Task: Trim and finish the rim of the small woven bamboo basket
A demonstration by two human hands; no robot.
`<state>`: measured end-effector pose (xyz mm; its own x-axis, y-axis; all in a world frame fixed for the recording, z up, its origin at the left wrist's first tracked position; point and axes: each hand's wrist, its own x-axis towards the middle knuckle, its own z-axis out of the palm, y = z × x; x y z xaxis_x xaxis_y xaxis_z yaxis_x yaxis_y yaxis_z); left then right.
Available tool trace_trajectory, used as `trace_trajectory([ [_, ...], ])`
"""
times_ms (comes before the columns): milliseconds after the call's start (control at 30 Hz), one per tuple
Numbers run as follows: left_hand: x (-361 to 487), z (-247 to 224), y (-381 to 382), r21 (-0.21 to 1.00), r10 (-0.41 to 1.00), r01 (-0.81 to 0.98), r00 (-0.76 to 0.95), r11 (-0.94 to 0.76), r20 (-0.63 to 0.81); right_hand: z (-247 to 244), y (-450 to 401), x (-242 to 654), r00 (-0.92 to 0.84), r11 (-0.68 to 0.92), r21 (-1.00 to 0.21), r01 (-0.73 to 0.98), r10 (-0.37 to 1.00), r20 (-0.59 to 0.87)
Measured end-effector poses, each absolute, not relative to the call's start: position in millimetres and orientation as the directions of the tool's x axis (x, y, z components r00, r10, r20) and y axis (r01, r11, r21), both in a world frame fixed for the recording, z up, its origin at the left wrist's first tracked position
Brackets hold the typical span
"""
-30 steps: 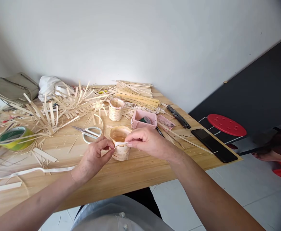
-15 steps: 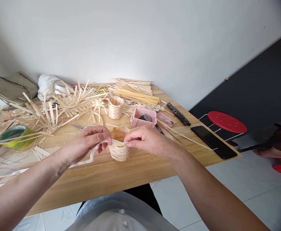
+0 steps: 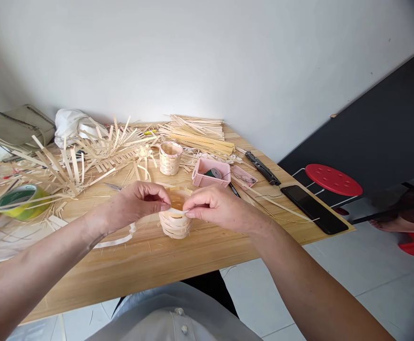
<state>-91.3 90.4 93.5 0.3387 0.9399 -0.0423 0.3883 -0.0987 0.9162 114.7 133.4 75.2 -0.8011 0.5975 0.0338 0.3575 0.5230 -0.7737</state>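
A small woven wood-strip basket (image 3: 175,228) stands on the table between my hands. Along its near rim lies a pale ribbon, its loose white tail (image 3: 116,243) curling over the table below my left wrist. My left hand (image 3: 145,201) is closed, thumb and fingers pinching the ribbon at the left of the rim. On the other side my right hand (image 3: 215,206) pinches the ribbon against the rim. Both sets of fingertips hide part of the rim. A second small basket (image 3: 170,158) with a pinkish-white wrapped rim sits farther back.
Wood strips (image 3: 103,147) sprawl at the back left, near a green tape roll (image 3: 22,202). A pink box (image 3: 210,173) holds a thread spool. A black cutter (image 3: 262,168) and phone (image 3: 309,208) lie right. Beyond the table are a red stool (image 3: 333,180) and a person's foot (image 3: 387,226).
My left hand has shifted slightly right and up, its fingers now pinched at the rim. The ribbon's tail has slid lower on the table. My right hand stays in place.
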Motion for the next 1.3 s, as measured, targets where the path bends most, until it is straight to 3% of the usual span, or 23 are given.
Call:
trace_trajectory([
  [967, -90.9, 91.8, 91.5, 0.908, 0.918, 0.417, 0.37, -0.028, -0.142, 74.8, 131.2, 116.7, -0.785, 0.558, -0.752, 0.351, 0.613, 0.088],
  [1167, -93.4, 88.9, 94.6, 0.879, 0.91, 0.458, 0.408, -0.129, -0.079, 76.3, 130.2, 116.3, -0.784, 0.579, -0.738, 0.347, 0.611, 0.11],
  [1300, -95.2, 93.7, 96.3, 0.799, 0.89, 0.546, 0.455, -0.251, -0.031, 75.5, 129.7, 115.4, -0.777, 0.577, -0.737, 0.353, 0.619, 0.112],
])
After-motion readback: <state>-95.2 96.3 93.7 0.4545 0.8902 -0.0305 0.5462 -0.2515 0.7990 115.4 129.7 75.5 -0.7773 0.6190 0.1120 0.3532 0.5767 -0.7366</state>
